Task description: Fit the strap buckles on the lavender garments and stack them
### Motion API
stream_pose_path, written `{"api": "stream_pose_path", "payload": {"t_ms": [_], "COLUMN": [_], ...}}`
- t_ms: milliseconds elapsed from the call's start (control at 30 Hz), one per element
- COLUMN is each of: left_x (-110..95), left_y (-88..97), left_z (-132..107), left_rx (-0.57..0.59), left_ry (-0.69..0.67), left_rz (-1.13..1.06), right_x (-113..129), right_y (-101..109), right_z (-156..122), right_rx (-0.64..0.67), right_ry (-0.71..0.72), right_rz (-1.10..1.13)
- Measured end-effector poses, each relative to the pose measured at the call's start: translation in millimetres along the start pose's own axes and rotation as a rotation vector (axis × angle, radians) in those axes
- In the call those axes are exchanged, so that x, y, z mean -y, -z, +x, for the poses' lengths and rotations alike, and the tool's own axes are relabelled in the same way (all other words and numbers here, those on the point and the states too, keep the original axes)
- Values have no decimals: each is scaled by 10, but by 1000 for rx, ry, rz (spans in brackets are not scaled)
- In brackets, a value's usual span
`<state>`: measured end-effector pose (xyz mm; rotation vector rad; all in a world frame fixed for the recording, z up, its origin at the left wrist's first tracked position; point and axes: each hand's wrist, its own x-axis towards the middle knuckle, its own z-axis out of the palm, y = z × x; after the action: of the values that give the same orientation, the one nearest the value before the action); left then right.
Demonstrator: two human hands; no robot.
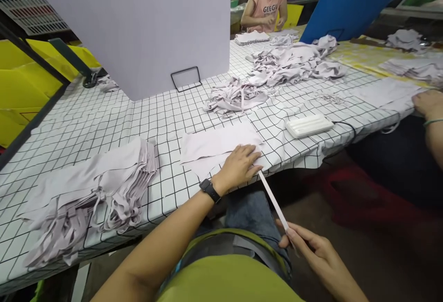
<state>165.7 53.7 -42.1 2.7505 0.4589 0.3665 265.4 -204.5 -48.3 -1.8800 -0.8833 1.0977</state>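
Observation:
A pale pinkish-grey fabric piece (221,139) lies on the checked tablecloth in front of me. My left hand (240,166), with a black watch on the wrist, rests flat on its right end, fingers stretched out. From under that hand a narrow fabric strap (273,199) runs taut past the table edge. Its lower end is pinched between the thumb and fingers of my right hand (308,244), over my lap. Beyond the fabric piece sits a heap of similar straps and cloth (237,95).
To the left lies a stack of fabric pieces with dangling straps (93,186). A white power strip (308,126) with a black cable lies right. Grey (155,30) and blue (349,4) boards stand behind. A co-worker (266,4) sits opposite; another person's hand (429,103) is far right.

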Motion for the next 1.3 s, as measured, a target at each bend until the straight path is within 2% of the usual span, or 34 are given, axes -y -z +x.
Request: {"api": "stream_pose_path", "payload": {"t_ms": [200, 333, 400, 467, 567, 633, 733, 933, 1100, 1233, 1300], "left_x": [29, 33, -24, -130, -335, -458, -560, -529, -457, -426, -422], "left_y": [19, -21, -35, -22, 64, 146, 248, 277, 284, 335, 359], "left_z": [17, 12, -16, -77, -237, -368, -531, -587, -545, -538, -525], "left_rx": [6, -12, -81, -223, -383, -397, -388, -404, -383, -307, -278], "left_ry": [-16, -14, 10, 29, -2, -9, -17, 34, 1, 2, 59], "left_rz": [-14, -44, -86, -173, -397, -519, -555, -570, -467, -362, -395], "right_x": [-32, 76, 163, 254, 374, 437, 515, 678, 747, 741, 738], "right_y": [48, 88, 90, 74, 25, -11, -51, -85, -112, -113, -109], "right_z": [-293, -295, -179, -8, 271, 428, 588, 701, 736, 758, 768], "right_rx": [-128, -133, -106, -81, -89, -104, -134, -118, -81, 9, 53], "right_ry": [-89, -80, -69, -57, -40, -19, 5, 127, 288, 225, 188], "right_rz": [238, 510, 657, 699, 641, 615, 562, 263, 121, 79, 58]}}
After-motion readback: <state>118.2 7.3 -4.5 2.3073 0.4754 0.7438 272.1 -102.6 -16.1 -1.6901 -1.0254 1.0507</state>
